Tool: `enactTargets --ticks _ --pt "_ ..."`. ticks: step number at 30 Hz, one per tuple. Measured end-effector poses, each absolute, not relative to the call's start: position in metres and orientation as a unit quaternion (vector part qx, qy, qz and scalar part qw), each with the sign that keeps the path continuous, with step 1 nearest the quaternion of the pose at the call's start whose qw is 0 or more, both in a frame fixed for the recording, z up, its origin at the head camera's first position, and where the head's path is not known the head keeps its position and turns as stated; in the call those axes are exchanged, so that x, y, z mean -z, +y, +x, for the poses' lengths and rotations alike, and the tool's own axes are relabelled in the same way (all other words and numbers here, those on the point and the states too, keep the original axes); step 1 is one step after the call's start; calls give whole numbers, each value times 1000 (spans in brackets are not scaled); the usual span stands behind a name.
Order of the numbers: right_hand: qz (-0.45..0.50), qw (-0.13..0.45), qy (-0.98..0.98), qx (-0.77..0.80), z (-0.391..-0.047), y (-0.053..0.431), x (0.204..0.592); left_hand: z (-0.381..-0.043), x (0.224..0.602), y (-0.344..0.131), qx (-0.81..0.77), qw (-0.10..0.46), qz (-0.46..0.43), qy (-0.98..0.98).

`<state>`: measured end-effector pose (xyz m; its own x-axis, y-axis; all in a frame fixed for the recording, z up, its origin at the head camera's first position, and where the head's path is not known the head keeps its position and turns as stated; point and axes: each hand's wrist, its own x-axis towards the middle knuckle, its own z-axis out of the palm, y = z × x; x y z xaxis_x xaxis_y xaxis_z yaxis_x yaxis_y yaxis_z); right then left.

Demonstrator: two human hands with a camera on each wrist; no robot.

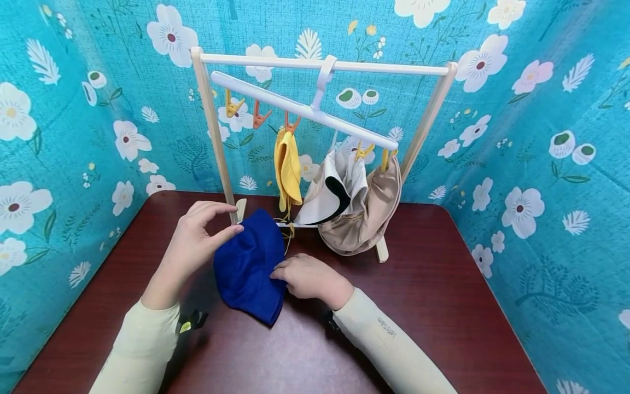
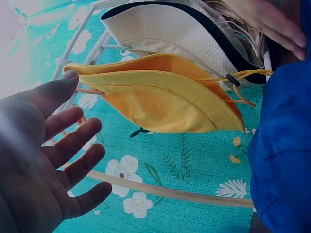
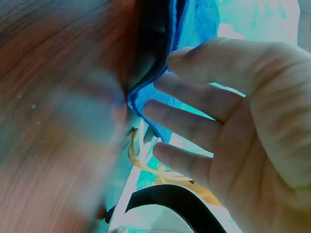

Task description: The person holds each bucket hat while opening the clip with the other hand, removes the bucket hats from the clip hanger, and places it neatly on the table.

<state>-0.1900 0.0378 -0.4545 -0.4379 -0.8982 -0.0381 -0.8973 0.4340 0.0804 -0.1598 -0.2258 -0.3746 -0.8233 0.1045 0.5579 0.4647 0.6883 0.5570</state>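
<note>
A dark blue bucket hat (image 1: 248,268) is on the table in front of a drying rack. My right hand (image 1: 307,278) is at its right side, fingertips touching the fabric. In the right wrist view, the fingers of the right hand (image 3: 233,121) are spread against the hat's edge (image 3: 170,87), with no cloth in the palm. Above the hat's upper left, my left hand (image 1: 199,230) has thumb and fingers apart. Nothing is in the left hand (image 2: 48,155) in its wrist view, where a yellow hat (image 2: 160,97) hangs beyond the fingers.
From the white hanger (image 1: 305,112) on the wooden rack (image 1: 214,131) hang the yellow hat (image 1: 287,167), a white hat with black trim (image 1: 325,191) and a beige hat (image 1: 369,219). A yellow clip (image 1: 232,105) and an orange clip (image 1: 260,116) hang without hats at the hanger's raised left end.
</note>
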Motion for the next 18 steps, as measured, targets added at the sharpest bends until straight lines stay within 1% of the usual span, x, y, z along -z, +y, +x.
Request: enactTargets --ticks 14,18 --pt "517 64 -853 8 -187 46 440 -159 373 -225 359 245 -159 -886" --pt "521 91 -849 -9 -188 48 439 -159 373 -225 359 243 -157 -887"
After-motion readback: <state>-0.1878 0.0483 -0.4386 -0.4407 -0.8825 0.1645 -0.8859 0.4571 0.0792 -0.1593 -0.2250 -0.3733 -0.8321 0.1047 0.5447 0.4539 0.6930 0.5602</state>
